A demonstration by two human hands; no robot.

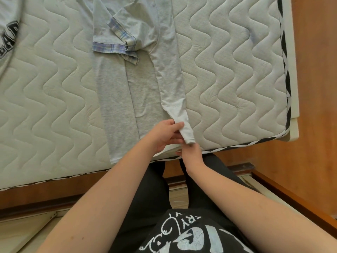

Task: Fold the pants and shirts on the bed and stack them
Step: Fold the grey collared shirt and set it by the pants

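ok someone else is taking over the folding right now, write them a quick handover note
Left hand: grips the cuff end of the right leg of the grey pants.
Right hand: at the same cuff from below; its grip is hidden.
Pants lie lengthwise on the mattress, a plaid-trimmed shirt over their top, another printed shirt at far left.
Done: nothing folded or stacked.
Left: fold everything, stack.

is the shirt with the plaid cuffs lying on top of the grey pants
Yes, the shirt with plaid cuffs overlaps the upper part of the grey pants.
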